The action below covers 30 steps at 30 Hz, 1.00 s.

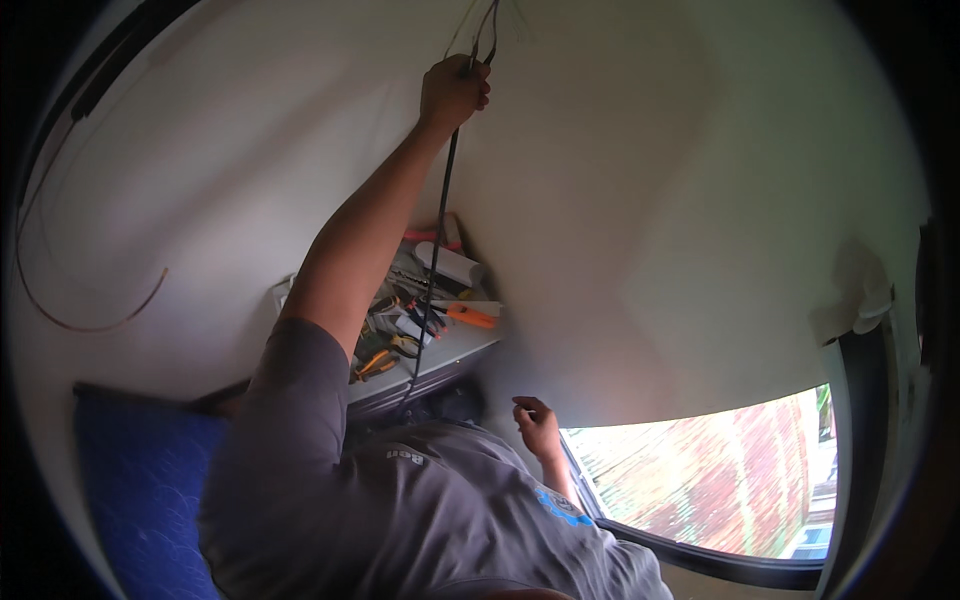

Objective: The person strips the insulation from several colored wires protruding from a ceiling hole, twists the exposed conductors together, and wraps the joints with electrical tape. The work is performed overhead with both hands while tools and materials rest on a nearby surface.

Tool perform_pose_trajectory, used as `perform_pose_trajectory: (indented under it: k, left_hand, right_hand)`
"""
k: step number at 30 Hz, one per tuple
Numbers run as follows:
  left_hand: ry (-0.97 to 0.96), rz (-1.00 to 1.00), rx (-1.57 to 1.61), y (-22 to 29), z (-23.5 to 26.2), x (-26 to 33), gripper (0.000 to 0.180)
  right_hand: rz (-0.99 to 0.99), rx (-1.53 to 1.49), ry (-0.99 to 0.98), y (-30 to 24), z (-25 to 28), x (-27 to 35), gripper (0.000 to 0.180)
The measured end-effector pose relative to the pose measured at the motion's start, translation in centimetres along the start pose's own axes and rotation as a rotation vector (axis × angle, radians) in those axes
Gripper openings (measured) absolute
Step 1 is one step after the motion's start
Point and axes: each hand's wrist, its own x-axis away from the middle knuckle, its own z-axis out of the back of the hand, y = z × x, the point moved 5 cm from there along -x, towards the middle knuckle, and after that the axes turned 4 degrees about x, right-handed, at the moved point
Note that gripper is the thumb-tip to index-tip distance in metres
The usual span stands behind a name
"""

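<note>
left hand grips cable high on the wall

the left hand is raised against the white wall, fingers closed round a black cable. thin wire ends fan out just above the fingers; the cable hangs straight down below them to a ledge strewn with tools. the right hand hangs low, near the window, fingers loosely curled and holding nothing.

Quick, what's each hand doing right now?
Left hand: closed around the black cable high on the wall.
Right hand: empty, fingers loosely curled, near the window.
</note>
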Motion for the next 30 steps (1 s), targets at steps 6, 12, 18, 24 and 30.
perform_pose_trajectory:
  k: [6, 12, 18, 24, 30]
  left_hand:
    - [0.164, -0.045, -0.099, 0.0, 0.5, -0.2, 0.014]
    - [-0.104, -0.007, -0.090, 0.7, -1.9, -0.1, 0.025]
    - [-0.136, 0.050, -0.083, 1.0, -2.7, -0.8, 0.023]
    - [-0.136, -0.395, -0.845, 0.7, -2.5, -1.0, 0.024]
    - [-0.199, 0.062, 0.283, -1.6, -2.4, -2.5, 0.024]
  right_hand:
    - [0.050, -0.097, -0.051, -0.9, -0.7, -0.1, 0.038]
    - [0.044, -0.064, -0.076, -1.0, -0.7, 0.7, 0.038]
    - [0.038, 0.028, -0.066, -0.6, -0.4, 1.1, 0.040]
    - [0.044, 0.038, -0.042, -1.4, 0.2, 1.7, 0.035]
    - [0.018, 0.041, -0.043, -1.2, 0.0, 2.3, 0.036]
